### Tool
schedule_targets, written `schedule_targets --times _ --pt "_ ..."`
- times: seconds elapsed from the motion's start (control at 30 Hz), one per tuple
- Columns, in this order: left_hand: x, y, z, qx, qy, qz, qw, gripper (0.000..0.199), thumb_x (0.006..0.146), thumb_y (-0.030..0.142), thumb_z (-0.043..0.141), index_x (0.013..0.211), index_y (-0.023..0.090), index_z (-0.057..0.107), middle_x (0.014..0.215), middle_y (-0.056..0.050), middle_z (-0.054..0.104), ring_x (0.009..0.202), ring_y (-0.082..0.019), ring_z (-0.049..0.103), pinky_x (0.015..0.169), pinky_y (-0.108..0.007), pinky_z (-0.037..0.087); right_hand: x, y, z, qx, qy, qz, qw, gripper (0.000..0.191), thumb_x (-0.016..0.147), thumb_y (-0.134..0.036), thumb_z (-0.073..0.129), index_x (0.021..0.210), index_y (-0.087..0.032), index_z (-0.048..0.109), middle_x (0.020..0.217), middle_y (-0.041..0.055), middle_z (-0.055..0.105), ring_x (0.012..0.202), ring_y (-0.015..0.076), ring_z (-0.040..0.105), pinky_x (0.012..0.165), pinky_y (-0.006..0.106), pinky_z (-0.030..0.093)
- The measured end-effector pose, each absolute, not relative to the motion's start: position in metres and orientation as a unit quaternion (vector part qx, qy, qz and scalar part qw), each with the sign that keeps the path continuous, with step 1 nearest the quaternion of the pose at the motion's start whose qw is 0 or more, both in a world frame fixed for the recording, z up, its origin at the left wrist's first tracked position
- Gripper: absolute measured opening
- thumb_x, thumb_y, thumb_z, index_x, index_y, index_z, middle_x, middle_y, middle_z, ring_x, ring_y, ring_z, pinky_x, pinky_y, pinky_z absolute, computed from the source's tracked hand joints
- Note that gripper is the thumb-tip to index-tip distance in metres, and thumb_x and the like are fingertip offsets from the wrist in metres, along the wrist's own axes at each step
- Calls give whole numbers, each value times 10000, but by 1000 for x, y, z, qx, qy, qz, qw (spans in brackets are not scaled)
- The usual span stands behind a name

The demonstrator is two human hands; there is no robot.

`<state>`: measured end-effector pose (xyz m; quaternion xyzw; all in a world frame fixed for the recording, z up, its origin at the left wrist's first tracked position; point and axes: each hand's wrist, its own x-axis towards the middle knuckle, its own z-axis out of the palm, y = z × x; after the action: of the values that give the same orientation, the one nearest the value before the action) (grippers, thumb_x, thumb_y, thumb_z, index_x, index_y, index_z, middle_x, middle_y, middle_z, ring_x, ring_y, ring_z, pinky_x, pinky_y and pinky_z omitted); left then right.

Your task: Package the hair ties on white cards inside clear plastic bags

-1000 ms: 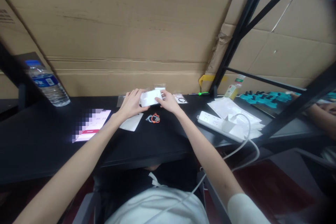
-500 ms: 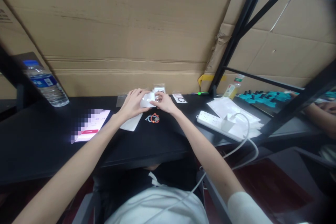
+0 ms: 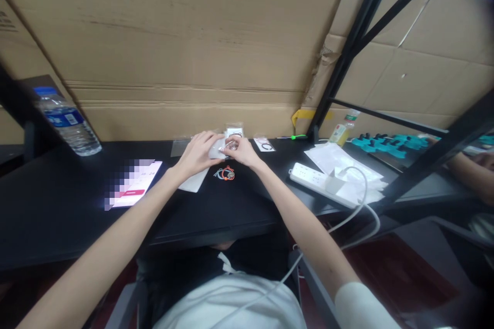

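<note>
Between my hands is a small white card in a clear plastic bag (image 3: 216, 149). My left hand (image 3: 197, 151) grips its left side, fingers over the top and thumb below. The thumb and fingers of my right hand (image 3: 241, 150) pinch together at its right edge; a small dark or shiny bit shows there, too small to name. Just below lie orange and grey cord bracelets (image 3: 224, 173) on the black table (image 3: 239, 200). A white sheet (image 3: 195, 181) lies partly under my left hand. Behind my right hand stands another bagged card (image 3: 233, 129).
A lit phone (image 3: 139, 185) and a water bottle (image 3: 69, 122) are on the left. To the right lie a carded black bracelet (image 3: 264, 144), a green-tipped tool (image 3: 298, 137), a power strip (image 3: 309, 175) with cables, and papers. Another person's arm (image 3: 471, 177) shows far right.
My right fingers have shifted slightly at the bag's edge, and the white card between my hands has tilted, showing less bright. My left hand has barely moved.
</note>
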<state>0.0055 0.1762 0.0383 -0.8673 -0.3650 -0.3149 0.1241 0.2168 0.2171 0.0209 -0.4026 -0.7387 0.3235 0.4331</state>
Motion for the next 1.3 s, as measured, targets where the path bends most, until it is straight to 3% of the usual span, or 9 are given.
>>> schedule_targets --times 0.23,0.4,0.63,0.77,0.93,1.07,1.17,1.3 --pt "7 175 36 -869 -349 -325 130 613 947 459 751 1472 209 556 1368 -160 660 1220 -357 637 1024 -507 520 217 224 9 -400 -710 351 461 662 759 -289 892 1332 -219 567 1017 39 764 965 228 769 920 435 625" --pt "8 174 36 -870 -346 -329 124 623 938 467 756 1475 211 571 1383 -166 658 1248 -368 632 1042 -518 517 216 222 11 -399 -705 365 459 736 756 -235 892 1399 -207 535 963 38 766 1035 254 781 969 453 613" --pt "9 174 37 -867 -350 -337 110 603 942 474 739 1475 236 587 1370 -151 673 1250 -363 637 1050 -517 507 216 214 20 -403 -718 353 444 572 799 -231 872 1299 -198 595 939 37 774 961 223 777 907 394 627" --pt "6 174 40 -853 -370 -352 110 544 953 490 726 1427 245 614 1354 -136 691 1239 -352 643 1063 -507 490 224 208 31 -410 -723 377 408 448 925 -356 797 1291 -191 597 1050 84 764 849 185 754 703 296 633" --pt "-2 178 40 -819 -421 -372 119 544 928 506 756 1381 229 639 1286 -133 712 1213 -361 651 1040 -495 483 247 205 43 -410 -751 437 277 347 966 -426 769 1187 -182 659 1043 97 764 854 180 753 582 221 611" --pt "-7 182 38 -800 -466 -356 125 574 907 503 775 1390 232 623 1276 -130 699 1205 -363 642 1018 -489 485 254 211 35 -409 -791 432 141 446 889 -489 840 1160 -171 685 1044 93 788 845 172 747 588 214 607" --pt "-8 184 37 -803 -476 -337 119 592 902 499 770 1414 246 611 1283 -126 685 1210 -363 625 1002 -484 489 248 216 23 -411 -816 390 111 450 839 -429 879 1158 -166 701 962 71 804 773 160 719 556 206 560" --pt "-8 183 37 -814 -472 -313 130 629 900 529 754 1439 239 607 1273 -141 681 1192 -382 614 986 -505 483 240 219 16 -382 -847 347 130 224 818 -216 830 1034 -186 776 829 24 800 663 141 689 555 210 495"
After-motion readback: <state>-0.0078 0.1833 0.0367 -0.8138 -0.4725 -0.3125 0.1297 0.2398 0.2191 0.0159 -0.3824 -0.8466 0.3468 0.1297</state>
